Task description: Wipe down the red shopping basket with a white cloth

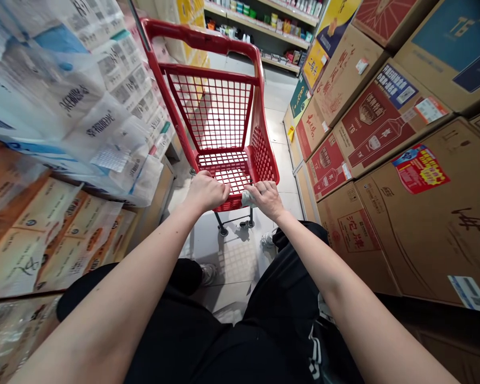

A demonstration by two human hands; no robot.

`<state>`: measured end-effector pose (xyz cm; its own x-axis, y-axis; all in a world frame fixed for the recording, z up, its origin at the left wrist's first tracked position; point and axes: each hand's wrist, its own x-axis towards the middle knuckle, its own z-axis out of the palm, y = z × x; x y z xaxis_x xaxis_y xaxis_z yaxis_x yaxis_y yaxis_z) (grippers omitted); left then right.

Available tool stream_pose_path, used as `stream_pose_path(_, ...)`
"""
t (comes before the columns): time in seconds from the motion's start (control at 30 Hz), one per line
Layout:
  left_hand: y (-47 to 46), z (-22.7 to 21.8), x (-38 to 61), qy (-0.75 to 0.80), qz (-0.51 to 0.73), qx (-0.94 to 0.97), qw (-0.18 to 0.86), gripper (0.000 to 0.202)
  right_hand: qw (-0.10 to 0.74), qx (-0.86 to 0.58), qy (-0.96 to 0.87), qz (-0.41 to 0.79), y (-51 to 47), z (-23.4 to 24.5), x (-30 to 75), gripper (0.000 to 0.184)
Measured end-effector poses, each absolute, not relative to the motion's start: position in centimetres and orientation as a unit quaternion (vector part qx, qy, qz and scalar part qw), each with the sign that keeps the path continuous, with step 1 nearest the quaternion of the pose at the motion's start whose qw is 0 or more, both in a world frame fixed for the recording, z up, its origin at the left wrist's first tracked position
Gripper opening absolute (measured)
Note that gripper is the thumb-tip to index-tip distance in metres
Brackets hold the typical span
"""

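Head camera view, nearest us: dark trousers [176,330] fill the bottom, with our left shoe [208,273] and right shoe [268,240] on the pale tiled floor [236,256]. Just beyond, our left grip [206,192] is curled closed over the left part of the near rail [234,201] of a red cart [223,151]. Our right grip [266,197] is bent round the right part of that rail, against some pale crumpled material [247,199]; what lies beneath the palm we cannot tell. Below are small dark wheels [223,231].

The cart stands right ahead of us, between the goods on both sides. Its long axis runs from near to far, veering slightly left at the far end, so it points away from us. We judge it to be stiff plastic, fairly light and easy to roll, smooth but hardly fragile; the near rail, held with both hands apart, seems the best place for steering.

Alongside, orange-and-cream packs [64,229] and white wrapped packs [84,112] are stacked on the left, with printed cartons [384,213] on the right. Farthest off, shelves [260,25] carry small goods.
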<state>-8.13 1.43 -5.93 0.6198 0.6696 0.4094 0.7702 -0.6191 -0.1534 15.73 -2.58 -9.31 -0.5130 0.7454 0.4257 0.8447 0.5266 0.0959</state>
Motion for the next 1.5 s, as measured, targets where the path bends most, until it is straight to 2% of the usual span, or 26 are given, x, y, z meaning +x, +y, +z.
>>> stream_pose_path(0.27, 0.9, -5.8, -7.8, -0.415, -0.158, -0.883, 0.153, 0.058, 0.149, -0.477, -0.850, -0.166, -2.5, -9.3, 15.5, 0.040)
stream_pose_path(0.73, 0.5, -5.8, -7.5, -0.429, -0.154, -0.872, 0.177, 0.056, 0.148, -0.514, -0.830, -0.159, -3.1, -9.0, 14.2, 0.023)
stream_pose_path(1.23, -0.2, -6.1, -7.0, -0.429, -0.181, -0.875, 0.131, 0.052, 0.165, -0.490, -0.842, -0.153, -3.8, -9.5, 14.8, 0.026)
stream_pose_path(1.5, -0.4, -5.7, -6.8, -0.430, -0.185, -0.871, 0.148, 0.052, 0.166, -0.499, -0.838, -0.150, -4.0, -9.2, 14.4, 0.040)
